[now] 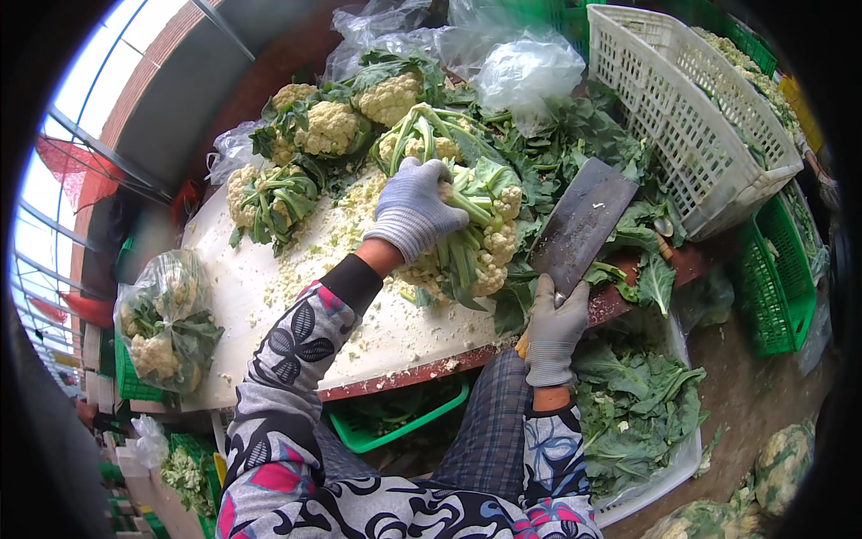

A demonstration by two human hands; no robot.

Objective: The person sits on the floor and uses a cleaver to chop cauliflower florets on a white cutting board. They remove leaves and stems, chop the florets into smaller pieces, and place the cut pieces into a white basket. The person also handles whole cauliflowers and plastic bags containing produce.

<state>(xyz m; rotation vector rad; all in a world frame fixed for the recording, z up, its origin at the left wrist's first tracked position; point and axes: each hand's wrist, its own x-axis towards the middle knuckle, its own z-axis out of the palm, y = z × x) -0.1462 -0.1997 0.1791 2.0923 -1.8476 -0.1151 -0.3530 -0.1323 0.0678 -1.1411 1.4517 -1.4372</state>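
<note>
My left hand (415,214), in a knitted work glove, grips a cauliflower head (495,249) by its stem and leaf stalks. The head lies on its side over the white board (283,330), its pale florets facing right. My right hand (557,323), gloved too, is closed round the handle of a cleaver (584,219). The broad, stained blade points up and away, to the right of the cauliflower and apart from it. Cut leaves (539,155) are heaped behind the blade. Another cauliflower (431,141) with trimmed stalks sits just beyond my left hand.
Several cauliflowers (330,128) stand at the back, near clear plastic bags (525,71). Bagged cauliflowers (161,323) rest at the left. A white plastic crate (673,114) tilts at the right rear, above a green crate (774,283). Leaves (636,397) fill a lined bin beside my right leg.
</note>
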